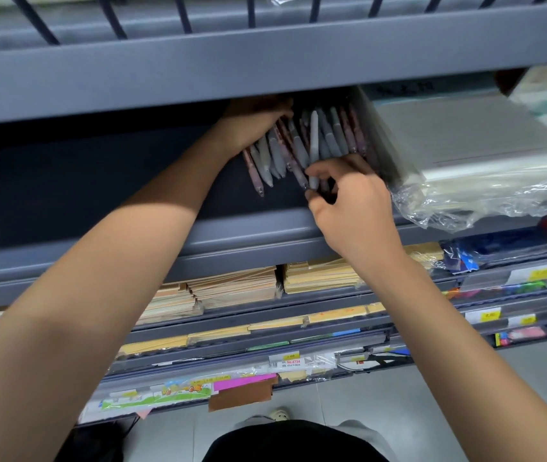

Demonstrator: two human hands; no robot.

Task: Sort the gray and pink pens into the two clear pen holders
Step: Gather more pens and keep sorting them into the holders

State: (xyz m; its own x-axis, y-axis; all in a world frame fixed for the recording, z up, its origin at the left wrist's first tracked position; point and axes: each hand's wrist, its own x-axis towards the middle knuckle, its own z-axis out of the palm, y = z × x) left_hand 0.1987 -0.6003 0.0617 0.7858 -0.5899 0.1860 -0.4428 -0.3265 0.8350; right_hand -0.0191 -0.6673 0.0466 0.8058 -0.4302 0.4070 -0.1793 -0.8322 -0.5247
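Observation:
Several gray pens (329, 136) and pink pens (253, 171) lie mixed on a dark shelf (98, 195), tips toward me. One gray pen (314, 141) is pinched near its tip by my right hand (352, 198). My left hand (252, 123) reaches under the upper shelf and rests on the far ends of the left pens, its fingers partly hidden. A clear pen holder (385, 141) lies on its side at the right of the pile, with some pens inside it. I see no second holder.
A gray upper shelf (265, 71) hangs low over the pens. Clear plastic wrap (465, 198) and a flat white packet (465, 135) lie to the right. Stacks of envelopes (232, 285) and stationery with price tags fill the lower shelves.

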